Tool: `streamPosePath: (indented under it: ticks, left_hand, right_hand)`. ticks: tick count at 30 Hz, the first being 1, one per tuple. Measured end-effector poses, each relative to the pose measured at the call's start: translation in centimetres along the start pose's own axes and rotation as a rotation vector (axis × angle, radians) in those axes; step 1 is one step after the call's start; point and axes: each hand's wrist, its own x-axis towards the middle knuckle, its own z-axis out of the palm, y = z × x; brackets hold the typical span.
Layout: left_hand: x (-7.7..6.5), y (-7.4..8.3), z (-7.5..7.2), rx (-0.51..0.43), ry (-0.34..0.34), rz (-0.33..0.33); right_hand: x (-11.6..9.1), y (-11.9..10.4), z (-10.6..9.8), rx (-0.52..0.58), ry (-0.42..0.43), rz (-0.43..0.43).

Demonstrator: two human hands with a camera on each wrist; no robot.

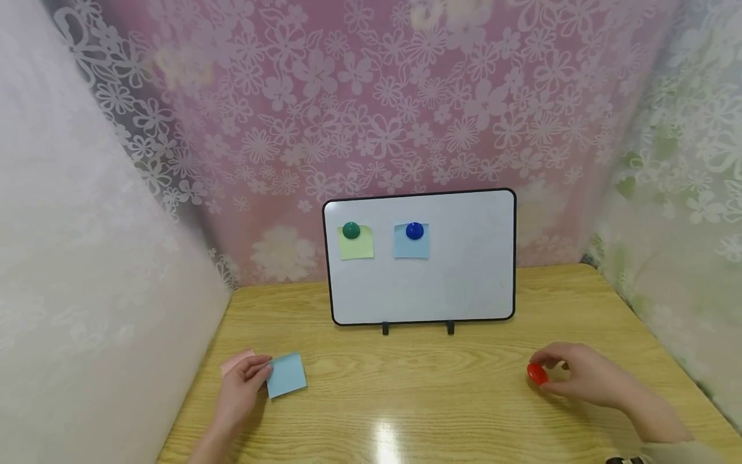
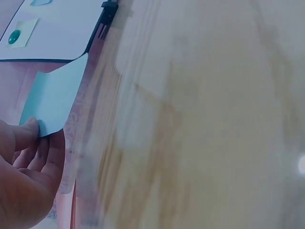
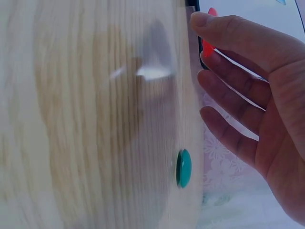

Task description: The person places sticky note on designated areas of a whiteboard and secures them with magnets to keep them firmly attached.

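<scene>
My left hand (image 1: 239, 386) pinches a light blue sticky note (image 1: 287, 376) by its edge, between thumb and fingers. Beside and partly behind that hand, a pink sticky note (image 1: 232, 361) is on the table. At the right, my right hand (image 1: 588, 377) holds a round red magnet (image 1: 537, 374) between thumb and fingertips. The right wrist view also has a green magnet (image 3: 184, 168) on the table below the fingers; my hand hides it from the head view. Both hands are apart from the whiteboard (image 1: 469, 270).
The whiteboard stands upright on black feet (image 1: 450, 327) at the table's back. A green magnet (image 1: 351, 230) is on a yellow-green note (image 1: 357, 249) there, and a blue magnet (image 1: 414, 231) on a blue note (image 1: 411, 249). Flowered sheeting (image 1: 382, 116) surrounds the wooden table (image 1: 406, 380).
</scene>
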Motion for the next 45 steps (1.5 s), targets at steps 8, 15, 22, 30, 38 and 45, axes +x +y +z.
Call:
streamPosePath:
  ticks: [8,15,22,30,38,45]
  left_hand:
    - [0.0,0.0,0.9,-0.061,0.012,0.002]
    - [0.1,0.4,1.3,-0.05,-0.008,0.017]
    - [0.4,0.6,1.9,-0.074,-0.022,0.02]
    - [0.7,0.9,2.8,-0.073,-0.006,0.03]
    - [0.8,1.6,4.0,-0.101,-0.017,0.049]
    - [1.2,2.0,5.4,-0.099,-0.01,0.059]
  right_hand:
    - [0.8,-0.4,0.9,0.026,0.031,0.002]
    - [1.5,-1.0,1.3,0.054,0.056,0.001]
    - [2.6,-1.7,1.9,0.096,0.051,-0.001]
    - [3.3,-2.5,2.3,0.123,0.089,-0.038]
    - [4.0,-3.2,2.7,0.134,0.096,-0.037]
    - [4.8,-3.5,2.9,0.159,0.081,-0.016]
